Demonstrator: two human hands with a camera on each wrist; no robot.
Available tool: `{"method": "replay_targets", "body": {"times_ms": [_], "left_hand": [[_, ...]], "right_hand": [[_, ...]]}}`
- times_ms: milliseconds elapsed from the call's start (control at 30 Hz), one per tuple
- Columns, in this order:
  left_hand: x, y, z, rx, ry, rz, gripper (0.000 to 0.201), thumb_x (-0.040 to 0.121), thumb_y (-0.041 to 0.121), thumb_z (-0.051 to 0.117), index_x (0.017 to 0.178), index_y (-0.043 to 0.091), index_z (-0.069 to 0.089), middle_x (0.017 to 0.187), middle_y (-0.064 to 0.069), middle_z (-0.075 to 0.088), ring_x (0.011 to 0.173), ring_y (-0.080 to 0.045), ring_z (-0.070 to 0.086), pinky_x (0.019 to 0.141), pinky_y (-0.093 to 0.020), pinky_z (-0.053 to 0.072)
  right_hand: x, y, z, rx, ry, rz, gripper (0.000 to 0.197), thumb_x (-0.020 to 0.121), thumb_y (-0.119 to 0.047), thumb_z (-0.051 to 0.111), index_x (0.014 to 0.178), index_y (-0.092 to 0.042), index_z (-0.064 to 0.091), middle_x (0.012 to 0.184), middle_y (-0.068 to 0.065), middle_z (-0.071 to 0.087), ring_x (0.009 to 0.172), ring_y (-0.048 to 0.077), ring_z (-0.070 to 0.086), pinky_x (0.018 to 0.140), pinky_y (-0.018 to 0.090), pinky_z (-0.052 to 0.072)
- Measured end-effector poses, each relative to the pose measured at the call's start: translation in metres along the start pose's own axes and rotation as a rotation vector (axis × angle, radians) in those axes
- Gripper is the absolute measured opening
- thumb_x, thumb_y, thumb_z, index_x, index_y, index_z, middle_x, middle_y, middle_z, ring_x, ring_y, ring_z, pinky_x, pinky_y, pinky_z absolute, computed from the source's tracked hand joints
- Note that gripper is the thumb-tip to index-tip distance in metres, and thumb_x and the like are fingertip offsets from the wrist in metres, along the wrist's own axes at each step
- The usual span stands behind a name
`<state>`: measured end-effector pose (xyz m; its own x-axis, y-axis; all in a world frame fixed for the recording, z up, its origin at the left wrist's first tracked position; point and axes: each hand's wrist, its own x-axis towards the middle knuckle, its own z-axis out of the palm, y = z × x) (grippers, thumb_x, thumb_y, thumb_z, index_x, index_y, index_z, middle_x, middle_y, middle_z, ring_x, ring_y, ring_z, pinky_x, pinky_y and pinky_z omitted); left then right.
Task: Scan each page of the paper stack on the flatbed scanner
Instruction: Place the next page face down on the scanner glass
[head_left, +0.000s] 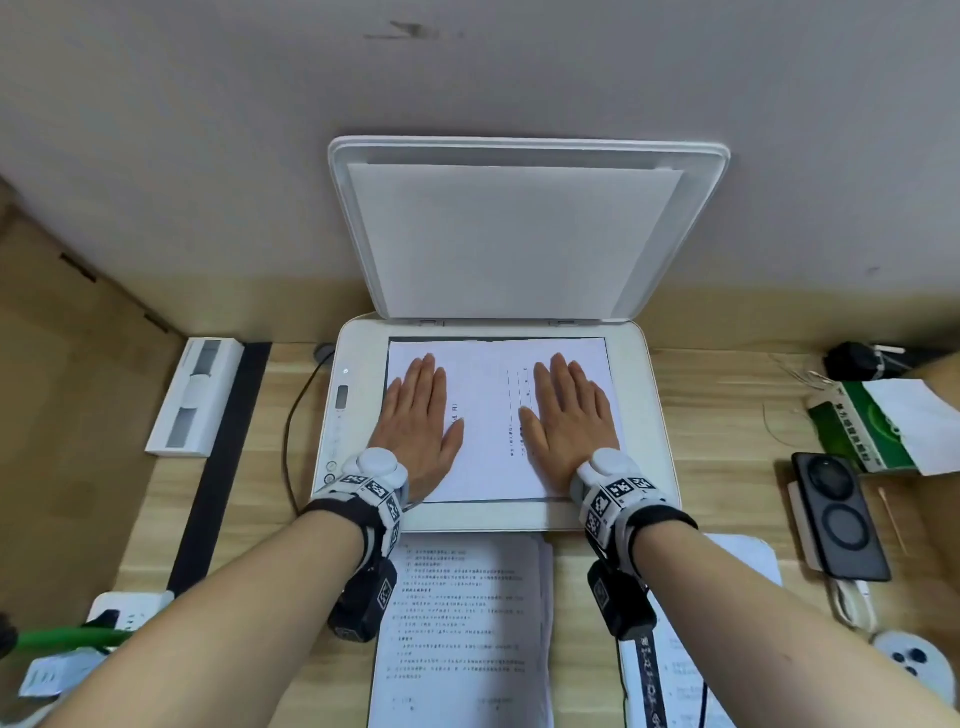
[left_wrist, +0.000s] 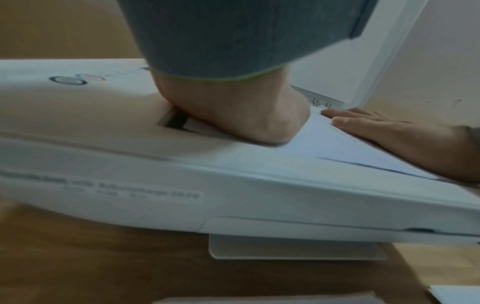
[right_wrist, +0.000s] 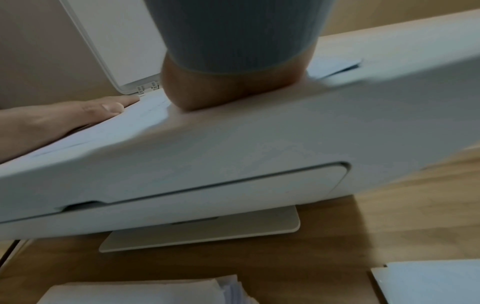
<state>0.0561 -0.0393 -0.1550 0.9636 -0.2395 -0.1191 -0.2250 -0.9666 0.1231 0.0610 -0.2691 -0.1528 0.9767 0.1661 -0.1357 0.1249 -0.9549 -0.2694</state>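
My left hand (head_left: 415, 415) and right hand (head_left: 569, 415) lie flat, fingers straight and together, on the white printed sheet (head_left: 488, 441) on the white flatbed scanner (head_left: 644, 415), lid up (print illegible). Both wrist views hide the fingers. The white paper stack (head_left: 462, 623) lies before it, cut off below.

Each bare forearm wears a black wristband (head_left: 340, 512) bearing white checkered-marker blocks (head_left: 618, 491).
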Motion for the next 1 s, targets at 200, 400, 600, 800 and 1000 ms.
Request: {"method": "replay_targets", "body": {"times_ms": [200,400,600,800,1000], "left_hand": [[-0.0013,0.0001,-0.0005,0.014,-0.007,-0.003,0.071,0.099,0.047,0.012,0.155,0.007,-0.002,0.162,-0.01,-0.014,0.149,-0.024,-0.015,0.122,-0.044,0.003],[-0.0024,-0.0003,-0.0015,0.012,-0.006,0.004,0.072,0.097,0.048,0.008,0.155,0.007,-0.002,0.162,-0.01,-0.014,0.149,-0.024,-0.015,0.122,-0.045,0.005],[-0.0024,-0.0012,-0.0004,0.034,0.002,0.006,0.071,0.098,0.047,0.011,0.155,0.006,0.001,0.162,-0.01,-0.011,0.149,-0.024,-0.013,0.122,-0.045,0.006],[-0.0007,0.0005,-0.0005,0.038,-0.013,0.003,0.072,0.097,0.047,0.012,0.155,0.004,0.003,0.163,-0.011,-0.008,0.15,-0.025,-0.01,0.122,-0.045,0.008],[-0.0026,0.0,-0.0038,0.065,-0.055,0.0,0.074,0.094,0.049,0.002,0.154,0.006,-0.004,0.162,-0.011,-0.015,0.149,-0.026,-0.015,0.122,-0.045,0.005]], "right_hand": [[-0.0034,-0.0016,0.0,0.007,-0.001,0.008,0.065,0.104,-0.051,0.017,0.161,-0.023,0.002,0.168,0.0,-0.008,0.154,0.02,-0.01,0.123,0.037,-0.006],[-0.0051,-0.0027,0.0012,0.015,0.007,0.011,0.066,0.103,-0.051,0.016,0.161,-0.023,0.002,0.168,-0.001,-0.009,0.154,0.019,-0.011,0.123,0.037,-0.007],[-0.0036,-0.0028,0.0052,0.006,0.023,0.021,0.065,0.104,-0.051,0.018,0.161,-0.024,0.004,0.168,-0.001,-0.007,0.154,0.02,-0.009,0.123,0.037,-0.005],[-0.004,-0.0008,0.0066,0.002,0.031,0.027,0.065,0.103,-0.051,0.017,0.161,-0.024,0.003,0.168,-0.001,-0.008,0.154,0.019,-0.009,0.124,0.038,-0.004],[-0.005,-0.0034,0.004,0.001,0.017,0.02,0.066,0.103,-0.051,0.017,0.161,-0.025,0.002,0.168,-0.001,-0.008,0.154,0.019,-0.01,0.124,0.037,-0.005]]}}
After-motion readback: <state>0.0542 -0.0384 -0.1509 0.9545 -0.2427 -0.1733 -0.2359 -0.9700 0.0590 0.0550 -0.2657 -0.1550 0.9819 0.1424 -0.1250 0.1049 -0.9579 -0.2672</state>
